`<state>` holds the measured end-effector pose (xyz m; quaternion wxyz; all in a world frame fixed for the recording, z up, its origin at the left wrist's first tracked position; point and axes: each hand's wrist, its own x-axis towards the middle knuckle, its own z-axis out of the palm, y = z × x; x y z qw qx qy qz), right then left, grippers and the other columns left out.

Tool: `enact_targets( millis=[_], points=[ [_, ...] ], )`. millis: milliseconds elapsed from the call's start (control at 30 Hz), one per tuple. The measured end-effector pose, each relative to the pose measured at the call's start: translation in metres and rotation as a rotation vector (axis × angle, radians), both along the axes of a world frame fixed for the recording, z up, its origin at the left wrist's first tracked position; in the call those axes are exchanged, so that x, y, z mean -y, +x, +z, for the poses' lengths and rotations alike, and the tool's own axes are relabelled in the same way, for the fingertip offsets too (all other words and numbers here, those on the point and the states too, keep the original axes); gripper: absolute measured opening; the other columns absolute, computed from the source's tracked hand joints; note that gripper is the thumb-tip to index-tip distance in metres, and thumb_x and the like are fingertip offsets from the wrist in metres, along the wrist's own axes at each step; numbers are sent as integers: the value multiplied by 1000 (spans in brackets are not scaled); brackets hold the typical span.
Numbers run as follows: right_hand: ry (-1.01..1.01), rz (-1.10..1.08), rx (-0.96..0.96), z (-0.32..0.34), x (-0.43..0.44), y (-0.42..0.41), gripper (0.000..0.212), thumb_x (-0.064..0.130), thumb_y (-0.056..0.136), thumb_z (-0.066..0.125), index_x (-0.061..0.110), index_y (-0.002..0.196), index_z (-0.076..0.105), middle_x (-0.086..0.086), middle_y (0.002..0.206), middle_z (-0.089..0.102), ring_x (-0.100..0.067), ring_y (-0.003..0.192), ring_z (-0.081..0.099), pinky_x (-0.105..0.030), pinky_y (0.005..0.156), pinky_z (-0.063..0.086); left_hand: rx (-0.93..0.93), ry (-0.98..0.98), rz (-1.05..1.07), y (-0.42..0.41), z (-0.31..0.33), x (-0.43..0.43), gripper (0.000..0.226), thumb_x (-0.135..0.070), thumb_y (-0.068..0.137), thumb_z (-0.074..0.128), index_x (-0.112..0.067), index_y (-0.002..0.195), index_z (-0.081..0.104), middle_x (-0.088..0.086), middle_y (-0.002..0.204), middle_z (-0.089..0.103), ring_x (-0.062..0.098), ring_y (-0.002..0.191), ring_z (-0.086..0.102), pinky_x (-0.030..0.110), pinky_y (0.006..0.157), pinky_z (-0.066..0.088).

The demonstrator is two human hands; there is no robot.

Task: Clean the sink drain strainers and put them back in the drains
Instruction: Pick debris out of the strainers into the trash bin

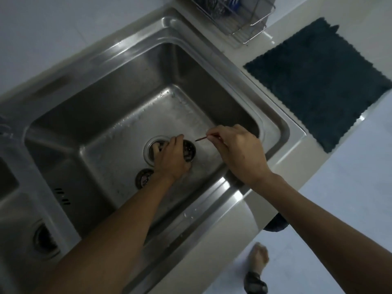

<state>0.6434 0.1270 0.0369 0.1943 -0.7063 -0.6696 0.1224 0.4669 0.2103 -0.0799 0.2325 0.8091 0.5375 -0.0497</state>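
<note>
Stainless basin (118, 107): my left hand (171, 160) grips one strainer (188, 150) beside the open drain (152, 149), my right hand (239, 151) pinches a thin pick (201, 139); loosened debris could drop in.

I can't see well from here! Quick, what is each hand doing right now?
Left hand: closed on a strainer beside the open drain.
Right hand: pinching a thin stick, tip towards the strainer.

No readable text anywhere.
</note>
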Motion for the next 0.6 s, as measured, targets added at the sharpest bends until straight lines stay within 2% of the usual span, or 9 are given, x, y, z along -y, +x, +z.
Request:
enact_targets(
  millis=[133, 267, 400, 600],
  points=[
    [97, -62, -48, 18, 2, 8, 22, 33, 107, 58, 19, 112, 73, 5, 103, 76, -17, 90, 66, -34, 70, 55, 82, 99, 18, 5, 47, -6, 76, -39, 72, 83, -19, 135, 45, 7, 134, 59, 34, 118, 63, 47, 104, 30],
    [218, -96, -134, 52, 8, 23, 18, 32, 106, 60, 22, 111, 73, 8, 103, 76, -15, 91, 69, -35, 73, 58, 198, 141, 32, 24, 111, 0, 77, -34, 76, 82, -13, 139, 43, 8, 133, 52, 34, 115, 60, 51, 107, 40],
    [311, -155, -209, 85, 33, 55, 14, 30, 105, 62, 23, 111, 74, 10, 105, 76, -11, 90, 68, -31, 73, 58, 306, 190, -3, 62, 167, 23, 77, -29, 75, 87, -11, 138, 46, 10, 135, 48, 35, 115, 59, 57, 96, 52],
    [345, -307, -340, 109, 117, 138, 20, 35, 103, 61, 22, 114, 73, 7, 104, 76, -11, 90, 68, -32, 76, 60, 400, 226, -38, 150, 199, 102, 76, -36, 76, 87, -20, 139, 46, 3, 134, 48, 25, 114, 61, 42, 90, 60]
  ],
)
